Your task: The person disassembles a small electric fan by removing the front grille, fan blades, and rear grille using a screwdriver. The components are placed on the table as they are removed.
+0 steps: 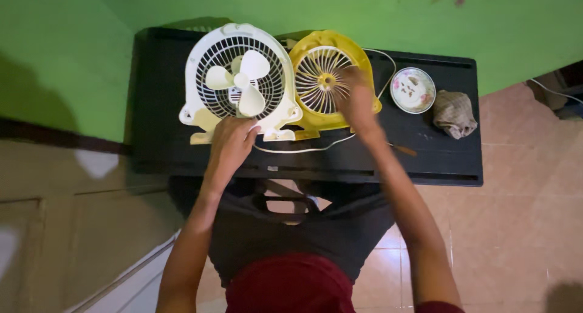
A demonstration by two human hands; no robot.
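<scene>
While the white fan body lies flat on the black table with its blade and inner grille showing, the yellow front grille already sits apart from it, just to its right and touching its edge. So, judging from how things lie, the fan is opened up: the cover is off and the two halves rest side by side. The blade is on its hub, and I see nothing else taken off the body.

From the head camera, the left hand rests on the lower rim of the white body, fingers curled down over the edge near one foot; it looks pressed on rather than clamped shut, though I cannot tell how firmly it grips. The body spreads out just beyond those fingers, toward the green wall.

The right hand lies on the right half of the yellow grille, fingers spread over its spokes; the yellow hub is just left of the fingertips. Whether any finger hooks the rim is blurred.

A white cord runs between the two wrists. Farther right of the right hand stand a small patterned bowl and a crumpled cloth.
</scene>
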